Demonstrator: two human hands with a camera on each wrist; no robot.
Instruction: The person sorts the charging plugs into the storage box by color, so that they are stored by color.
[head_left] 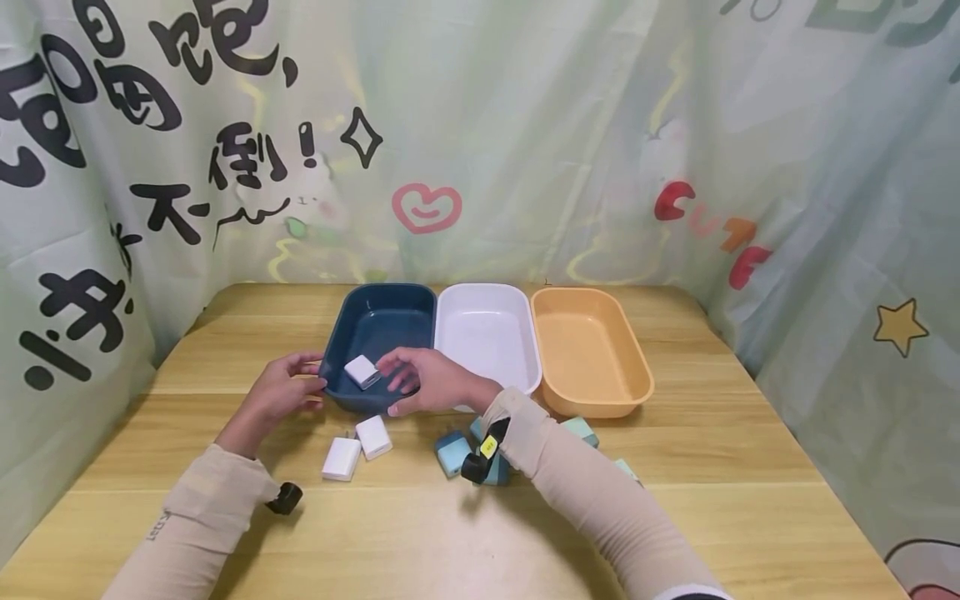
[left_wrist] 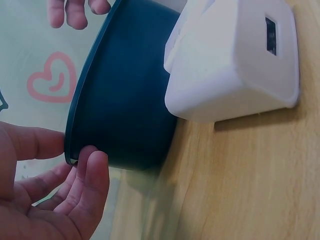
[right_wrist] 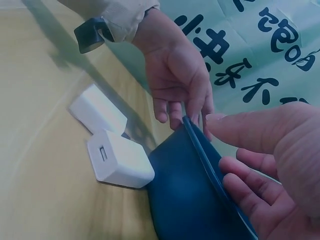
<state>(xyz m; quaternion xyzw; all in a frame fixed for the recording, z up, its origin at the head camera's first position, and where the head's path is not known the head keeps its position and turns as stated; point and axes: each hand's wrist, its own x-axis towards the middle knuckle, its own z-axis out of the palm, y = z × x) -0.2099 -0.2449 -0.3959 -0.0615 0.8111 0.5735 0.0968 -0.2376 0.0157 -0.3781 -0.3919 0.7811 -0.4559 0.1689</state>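
At the near left corner of the dark blue tray (head_left: pixel 390 321), my left hand (head_left: pixel 281 387) pinches the rim between thumb and fingers, as the left wrist view shows. A white charger plug (head_left: pixel 362 372) lies inside this tray. My right hand (head_left: pixel 431 379) is over the tray's near right part, fingers loosely bent and holding nothing, their tips close beside that plug. In the right wrist view the right thumb (right_wrist: pixel 250 131) and fingers stand apart above the rim. On the table before the tray are two more white charger plugs, one (head_left: pixel 341 458) left of the other (head_left: pixel 373 437).
A white tray (head_left: pixel 487 333) and an orange tray (head_left: pixel 592 350) stand in a row right of the blue one. Several light blue chargers, one (head_left: pixel 452 454) in plain sight, lie partly under the right forearm. A printed curtain (head_left: pixel 510 150) hangs behind the wooden table (head_left: pixel 420 533).
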